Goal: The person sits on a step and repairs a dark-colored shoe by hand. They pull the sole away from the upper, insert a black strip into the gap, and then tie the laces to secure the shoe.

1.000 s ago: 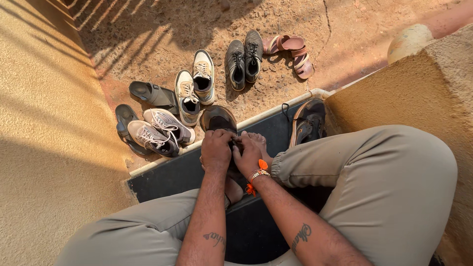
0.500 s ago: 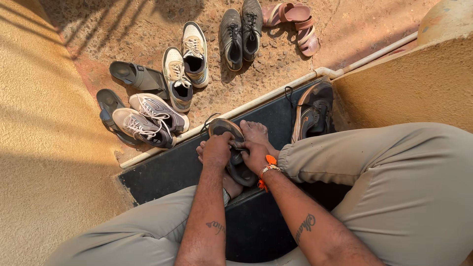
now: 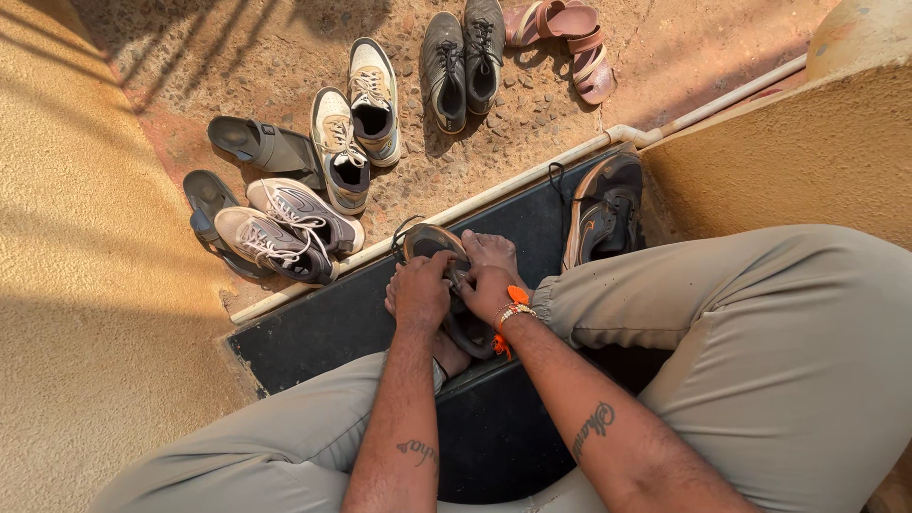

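Observation:
I sit on a dark step point(image 3: 313, 328) with my knees apart in grey trousers. Both hands are on a dark sneaker point(image 3: 432, 242) with a tan sole, at my bare feet. My left hand point(image 3: 420, 293) grips its upper from the left. My right hand point(image 3: 489, 288), with an orange band and a beaded bracelet at the wrist, pinches it from the right. My bare foot point(image 3: 490, 250) shows just behind the sneaker. The matching dark sneaker point(image 3: 600, 211) lies on its side on the step, further right, untouched.
On the gravel ground beyond the step lie a grey-and-white sneaker pair point(image 3: 290, 228), a cream sneaker pair point(image 3: 359, 119), a dark sneaker pair point(image 3: 464, 57), pink sandals point(image 3: 570, 38) and dark slides point(image 3: 261, 147). Rough ochre walls point(image 3: 85, 313) stand on both sides.
My head has tipped down and the view has shifted, so the shoes on the ground sit higher in frame. Both hands have stayed on the dark sneaker, working at its top.

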